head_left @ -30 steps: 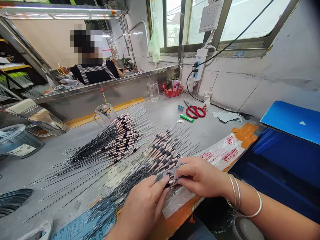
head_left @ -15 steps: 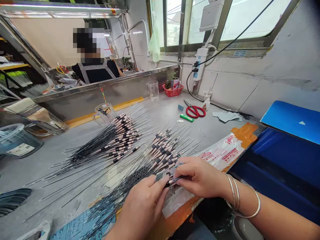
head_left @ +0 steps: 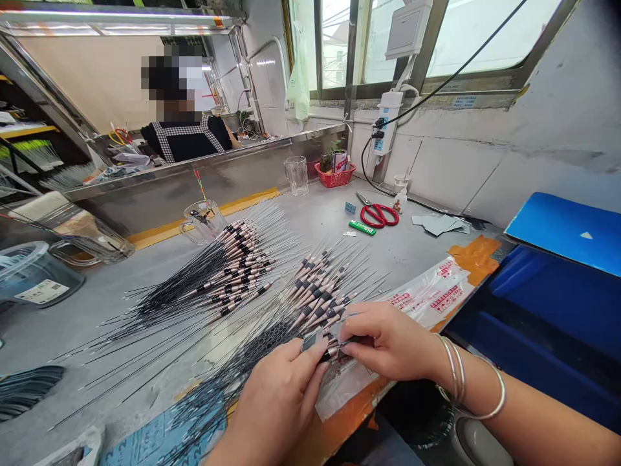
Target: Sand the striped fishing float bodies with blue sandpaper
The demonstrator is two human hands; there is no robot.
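My left hand (head_left: 276, 401) and my right hand (head_left: 388, 340) meet at the near edge of the grey bench (head_left: 87, 310). Both are closed in a pinch on one slim fishing float (head_left: 330, 353) and a small grey strip wrapped at its body. Just beyond my fingers lies a fanned pile of pink-and-black floats (head_left: 315, 298) with long thin black stems. A second, larger pile of floats (head_left: 233, 265) lies farther left. Silver bangles circle my right wrist.
Clear printed plastic bags (head_left: 431, 294) lie right of my hands. Red scissors (head_left: 381, 215), a green lighter (head_left: 362, 228), a glass (head_left: 297, 176) and a red basket (head_left: 336, 176) stand at the back. A glass mug (head_left: 204, 221) and a plastic tub (head_left: 33, 275) sit left. A person (head_left: 187, 129) works behind the steel divider. Blue bin (head_left: 553, 310) right.
Both hands stay together on the float; my right fingers have shifted slightly along it. The piles have not moved.
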